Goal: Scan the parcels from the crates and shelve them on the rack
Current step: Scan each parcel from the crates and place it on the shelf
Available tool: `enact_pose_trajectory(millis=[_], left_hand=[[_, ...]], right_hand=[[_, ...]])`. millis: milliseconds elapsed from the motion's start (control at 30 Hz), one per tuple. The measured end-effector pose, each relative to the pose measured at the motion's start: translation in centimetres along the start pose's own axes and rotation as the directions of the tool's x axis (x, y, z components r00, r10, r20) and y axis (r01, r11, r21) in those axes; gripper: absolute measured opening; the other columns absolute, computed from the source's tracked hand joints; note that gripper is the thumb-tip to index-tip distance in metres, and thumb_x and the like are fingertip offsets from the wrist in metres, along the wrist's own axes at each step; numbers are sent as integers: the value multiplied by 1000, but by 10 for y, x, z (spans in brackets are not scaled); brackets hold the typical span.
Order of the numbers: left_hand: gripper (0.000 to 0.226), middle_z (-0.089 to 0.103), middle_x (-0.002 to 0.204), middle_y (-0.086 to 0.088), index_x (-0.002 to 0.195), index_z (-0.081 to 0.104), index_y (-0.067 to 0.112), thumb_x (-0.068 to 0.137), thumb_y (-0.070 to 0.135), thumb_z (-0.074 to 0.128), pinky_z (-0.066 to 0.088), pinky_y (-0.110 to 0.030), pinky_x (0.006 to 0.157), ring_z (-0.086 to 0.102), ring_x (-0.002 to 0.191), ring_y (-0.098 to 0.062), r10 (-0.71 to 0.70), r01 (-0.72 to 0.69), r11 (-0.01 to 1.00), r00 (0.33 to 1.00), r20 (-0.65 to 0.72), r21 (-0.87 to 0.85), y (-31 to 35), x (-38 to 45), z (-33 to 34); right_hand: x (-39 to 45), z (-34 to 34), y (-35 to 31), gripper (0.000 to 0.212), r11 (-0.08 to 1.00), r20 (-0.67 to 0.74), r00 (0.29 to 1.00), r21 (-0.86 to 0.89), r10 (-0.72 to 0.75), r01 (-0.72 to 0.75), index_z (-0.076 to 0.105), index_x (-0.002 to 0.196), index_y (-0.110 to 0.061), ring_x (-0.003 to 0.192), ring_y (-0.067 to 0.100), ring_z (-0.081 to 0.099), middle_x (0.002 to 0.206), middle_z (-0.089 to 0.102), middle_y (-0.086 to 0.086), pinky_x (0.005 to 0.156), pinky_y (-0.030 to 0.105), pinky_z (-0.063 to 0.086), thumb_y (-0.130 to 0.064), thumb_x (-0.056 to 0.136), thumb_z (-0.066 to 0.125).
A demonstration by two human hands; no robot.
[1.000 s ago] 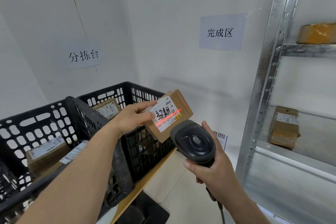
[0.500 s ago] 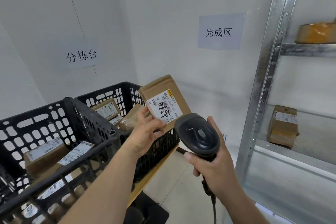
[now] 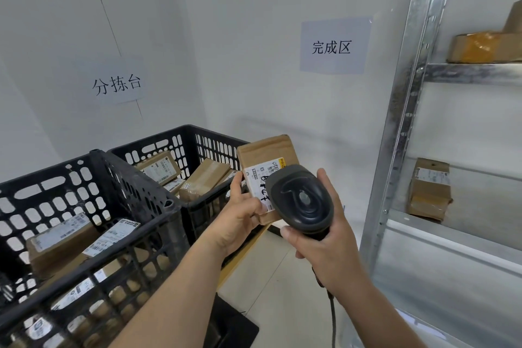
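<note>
**Black scanner in right hand, kraft parcel in left**

Black plastic near crate (image 3: 84,234) fills the lower left — brown parcels with white labels lie inside it.

Right hand (image 3: 330,251): fingers curled round the grip of the dark scanner (image 3: 300,200), thumb lying along its right side. Scanner head tilted up toward the camera, covering the lower right part of the parcel label. Cable (image 3: 332,316) hangs down from the handle past the wrist.

Left hand (image 3: 240,217): pinching the held parcel (image 3: 265,158) at its lower left edge — thumb on the label face, index finger up along the left edge, other fingers behind it and out of sight. Parcel is a kraft-paper mailer, held roughly upright, label facing the camera with black handwriting on it. It sits just above the rim of the far crate (image 3: 180,135), touching the scanner head or just behind it; cannot tell which.

Far crate is the same black type, butted against the near one, with several more brown parcels inside at mixed angles.

Right side: galvanised steel rack (image 3: 406,121). Middle shelf carries one brown box (image 3: 429,189) leaning against the back. Upper shelf carries a taped parcel (image 3: 480,48) with yellow tape.

Back walls are white, with two paper signs: left sign (image 3: 117,83) above the crates, right sign (image 3: 333,46) next to the rack upright.
</note>
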State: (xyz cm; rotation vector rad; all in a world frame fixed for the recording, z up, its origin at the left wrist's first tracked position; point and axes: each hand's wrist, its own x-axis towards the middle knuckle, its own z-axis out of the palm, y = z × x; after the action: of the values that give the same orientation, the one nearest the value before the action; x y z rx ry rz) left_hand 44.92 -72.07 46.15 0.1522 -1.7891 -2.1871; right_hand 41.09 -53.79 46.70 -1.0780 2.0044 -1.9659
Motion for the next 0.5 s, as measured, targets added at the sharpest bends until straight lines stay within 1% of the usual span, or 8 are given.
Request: enact_pose_trajectory(millis=[67, 133, 200, 233, 300, 367, 433, 500], left_hand=[[96, 64, 124, -12, 146, 22, 38, 65, -3, 54, 53, -40, 89, 62, 111, -29, -7, 7, 1000, 1000, 19, -3, 0, -1, -3], [98, 64, 122, -14, 144, 23, 35, 61, -2, 59, 49, -48, 98, 60, 113, -33, -31, 31, 999, 999, 15, -22, 0, -2, -5], [96, 61, 127, -16, 144, 27, 32, 62, 6, 69, 42, -56, 104, 57, 119, -37, -52, 53, 998, 998, 31, -28, 0, -3, -6], [90, 59, 130, -16, 144, 31, 28, 65, 17, 74, 40, -59, 105, 54, 122, -37, -66, 67, 998, 997, 39, -7, 2, -4, -7], [75, 62, 128, -12, 139, 44, 23, 74, 48, 71, 39, -57, 105, 55, 123, -33, -104, 102, 989, 995, 8, 105, 6, -4, -7], [65, 69, 117, -7, 128, 55, 23, 79, 65, 57, 39, -53, 105, 59, 117, -27, -136, 148, 963, 988, -67, 227, 14, -3, -7], [61, 72, 108, -7, 123, 58, 17, 83, 63, 55, 43, -49, 102, 64, 109, -27, -128, 153, 949, 986, -104, 277, 18, -2, -10], [64, 73, 105, -8, 130, 51, 15, 82, 56, 63, 50, -45, 95, 68, 102, -26, -96, 131, 954, 986, -139, 270, 22, 0, -14]], right_hand=[[2, -2, 0, 106, 1000, -10, 1000, 0, -2, 2, 19, 138, -66, 109, 3, 60, 113, 51, -48, 95, 52, 53, -12, 74, 84], [2, -2, -1, 105, 1000, -19, 1000, -1, 1, -1, 20, 137, -70, 108, 6, 62, 115, 54, -44, 95, 53, 53, -19, 72, 85], [3, -3, -1, 104, 1000, -25, 1000, -4, 0, 0, 20, 136, -71, 107, 11, 63, 117, 55, -40, 93, 52, 55, -23, 71, 85], [4, -4, -1, 105, 1000, -23, 1000, -4, -1, 1, 20, 137, -70, 108, 12, 63, 117, 55, -40, 91, 49, 56, -21, 72, 86], [5, -8, 1, 105, 1000, -12, 1000, 0, -7, 7, 20, 138, -67, 109, 10, 63, 115, 54, -43, 80, 38, 61, -15, 74, 85], [7, -11, 1, 104, 1000, -5, 1000, 6, -4, 4, 20, 138, -65, 104, 8, 64, 111, 54, -46, 67, 27, 59, -12, 75, 84], [7, -12, 2, 104, 1000, 2, 1000, 4, 5, -5, 21, 136, -66, 100, 5, 64, 109, 55, -45, 64, 25, 57, -11, 74, 84], [5, -9, 1, 106, 1000, 12, 1000, -15, 14, -13, 19, 136, -69, 104, 4, 63, 110, 54, -46, 78, 36, 60, -14, 74, 84]])
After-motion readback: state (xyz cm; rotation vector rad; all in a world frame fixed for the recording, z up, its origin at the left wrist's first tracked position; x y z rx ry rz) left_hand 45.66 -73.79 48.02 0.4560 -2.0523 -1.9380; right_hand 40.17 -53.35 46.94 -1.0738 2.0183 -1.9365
